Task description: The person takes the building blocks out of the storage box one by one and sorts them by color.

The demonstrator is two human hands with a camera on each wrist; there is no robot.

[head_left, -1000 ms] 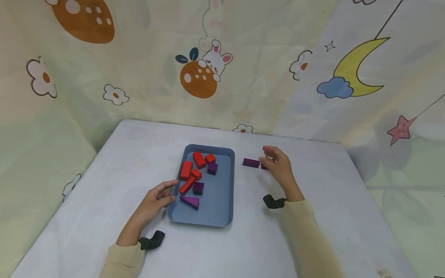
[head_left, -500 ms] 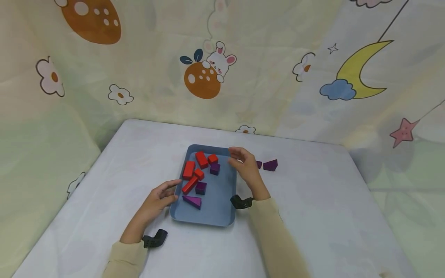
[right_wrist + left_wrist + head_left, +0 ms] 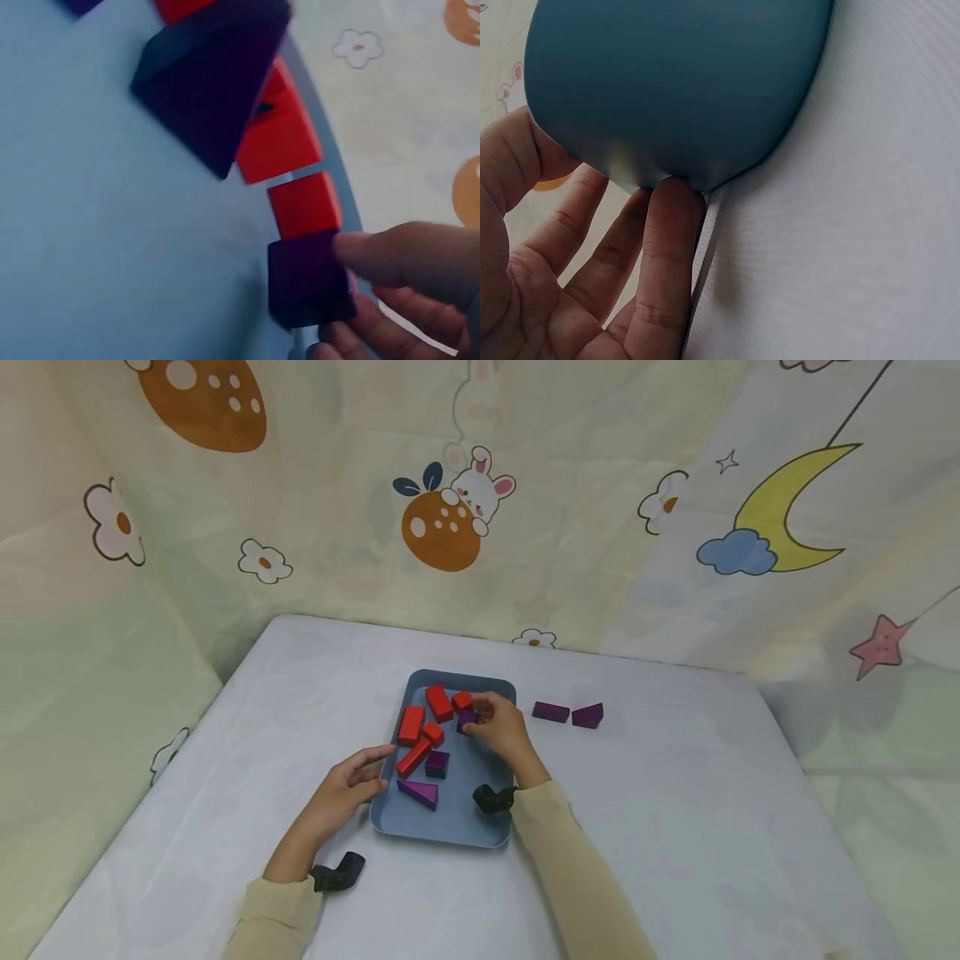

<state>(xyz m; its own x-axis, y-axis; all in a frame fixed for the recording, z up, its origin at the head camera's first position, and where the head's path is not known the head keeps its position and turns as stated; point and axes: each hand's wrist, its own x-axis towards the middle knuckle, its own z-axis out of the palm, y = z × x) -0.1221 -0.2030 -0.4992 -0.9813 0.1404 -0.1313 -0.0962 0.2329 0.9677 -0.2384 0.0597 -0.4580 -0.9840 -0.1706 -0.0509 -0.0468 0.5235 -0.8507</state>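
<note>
The left hand (image 3: pixel 337 795) touches the near left side of the blue-grey tray (image 3: pixel 468 822), thumb and fingertips against its outer wall. Its thumb and fingers (image 3: pixel 660 262) also meet that wall in the left wrist view. Inside the tray, the right hand (image 3: pixel 506 733) pinches a purple cube (image 3: pixel 306 276) between thumb and fingers. This cube sits beside a small red cube (image 3: pixel 462 700) at the tray's far side. A second purple cube (image 3: pixel 437 764) and a purple triangular block (image 3: pixel 419 793) lie nearer the front.
Several red blocks, among them a long red bar (image 3: pixel 414 758) and a red rectangular block (image 3: pixel 411 726), fill the tray's left half. On the white table (image 3: pixel 675 827), right of the tray, lie a purple bar (image 3: pixel 551 712) and a purple slanted block (image 3: pixel 588 716). A patterned cloth hangs behind.
The right hand has moved left from beside the purple blocks on the table, over the tray's rim, to the purple cube, which it now pinches. The left hand stays at the tray's side.
</note>
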